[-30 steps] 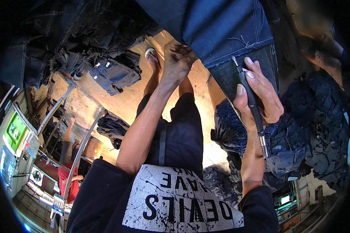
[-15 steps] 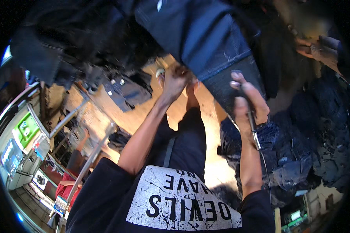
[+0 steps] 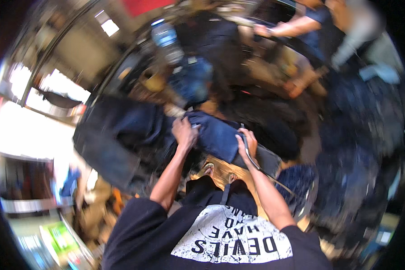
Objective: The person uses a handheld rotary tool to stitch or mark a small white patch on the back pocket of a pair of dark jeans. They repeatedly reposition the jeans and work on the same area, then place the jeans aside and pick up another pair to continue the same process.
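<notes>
A dark blue denim garment point(image 3: 218, 135), seemingly a trouser leg, stretches in front of me over a dark flat board point(image 3: 268, 160) whose end sticks out on the right. My left hand point(image 3: 184, 133) grips the cloth at its upper left edge with curled fingers. Near the garment's right end, my right hand point(image 3: 248, 145) is closed round a slim black corded tool point(image 3: 246, 146), its tip close to the denim. The tool's cable runs down along my right forearm. Blur hides the tip's exact contact.
More dark garments point(image 3: 121, 130) lie to the left, and large dark heaps of clothing point(image 3: 360, 180) are at the right. A water bottle point(image 3: 167, 41) stands beyond my hands. Another person's arm point(image 3: 297, 28) reaches in at the far right. Below is a tan floor point(image 3: 220, 173).
The view has swung up, bringing in the bottle and another person. My left hand has gone from below the denim to its upper edge; my right hand still holds the tool.
</notes>
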`<state>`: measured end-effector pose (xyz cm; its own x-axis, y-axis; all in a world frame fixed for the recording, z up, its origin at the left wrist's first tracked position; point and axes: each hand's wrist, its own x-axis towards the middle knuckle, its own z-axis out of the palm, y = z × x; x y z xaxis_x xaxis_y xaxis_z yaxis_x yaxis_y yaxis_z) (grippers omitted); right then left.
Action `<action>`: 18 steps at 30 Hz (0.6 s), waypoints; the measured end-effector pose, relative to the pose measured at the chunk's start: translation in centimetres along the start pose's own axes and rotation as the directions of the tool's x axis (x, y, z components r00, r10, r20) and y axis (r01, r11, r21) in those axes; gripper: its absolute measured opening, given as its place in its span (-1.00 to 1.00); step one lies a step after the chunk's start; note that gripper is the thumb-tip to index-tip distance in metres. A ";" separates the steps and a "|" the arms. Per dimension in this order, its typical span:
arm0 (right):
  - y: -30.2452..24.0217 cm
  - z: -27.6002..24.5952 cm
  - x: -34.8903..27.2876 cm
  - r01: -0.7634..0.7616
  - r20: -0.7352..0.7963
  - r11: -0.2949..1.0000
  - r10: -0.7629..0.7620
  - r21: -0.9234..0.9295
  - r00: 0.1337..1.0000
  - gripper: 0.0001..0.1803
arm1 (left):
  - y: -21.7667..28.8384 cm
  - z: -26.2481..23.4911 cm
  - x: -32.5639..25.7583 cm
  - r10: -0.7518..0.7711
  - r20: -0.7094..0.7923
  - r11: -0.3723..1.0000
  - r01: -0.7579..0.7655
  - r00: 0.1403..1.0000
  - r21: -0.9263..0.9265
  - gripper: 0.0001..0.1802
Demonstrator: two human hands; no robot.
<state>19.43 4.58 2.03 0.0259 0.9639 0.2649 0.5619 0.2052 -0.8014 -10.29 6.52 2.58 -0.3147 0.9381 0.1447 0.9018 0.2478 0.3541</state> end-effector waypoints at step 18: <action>8.0 -24.6 -14.2 -0.172 -0.572 0.978 0.073 -0.120 0.817 -0.75 | 19.8 7.0 -12.8 0.357 0.144 0.932 -0.342 0.923 -0.118 0.04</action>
<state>43.91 -11.65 5.04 0.5356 0.7052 0.4645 0.6443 0.0143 -0.7646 13.63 1.07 1.28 0.0740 0.9891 0.1270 0.9134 -0.1183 0.3895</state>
